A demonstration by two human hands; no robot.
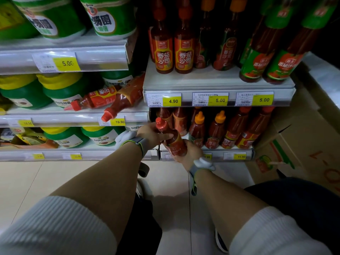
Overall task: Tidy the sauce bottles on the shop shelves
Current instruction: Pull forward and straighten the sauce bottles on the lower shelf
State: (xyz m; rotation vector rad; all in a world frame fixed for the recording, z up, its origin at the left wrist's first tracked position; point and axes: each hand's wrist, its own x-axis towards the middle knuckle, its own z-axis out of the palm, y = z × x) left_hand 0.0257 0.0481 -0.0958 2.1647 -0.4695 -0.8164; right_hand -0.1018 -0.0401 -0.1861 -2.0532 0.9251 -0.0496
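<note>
Sleeves pushed up at the bottom of the view led along two bare forearms to the bottom right shelf (pixel 239 148), where both hands met on one bottle (pixel 172 138). It was a red-capped sauce bottle, held just in front of the shelf's left end, its long axis tilted: cap up and to the left, base down and to the right toward the person. The left hand (pixel 151 134) gripped it high, fingers curled round the neck and shoulder just below the cap. The right hand (pixel 187 152) cupped it from below and behind, fingers wrapped round the lower body and base. Neither hand had any slack; both were closed on the bottle.

Behind it stood the row (pixel 220 131) of upright bottles, red caps at the left and right with two orange caps between, all well packed. The gap it seemed bound for lay directly behind the bottle, at the row's left end, so the move would likely call for righting it and pushing it back and slightly right.

Two more bottles lay toppled on the middle left shelf (pixel 55 117), caps pointing down-left: one (pixel 95 99) flat, another (pixel 125 100) overhanging the edge. They were up and left of the hands, nearer the left one.
</note>
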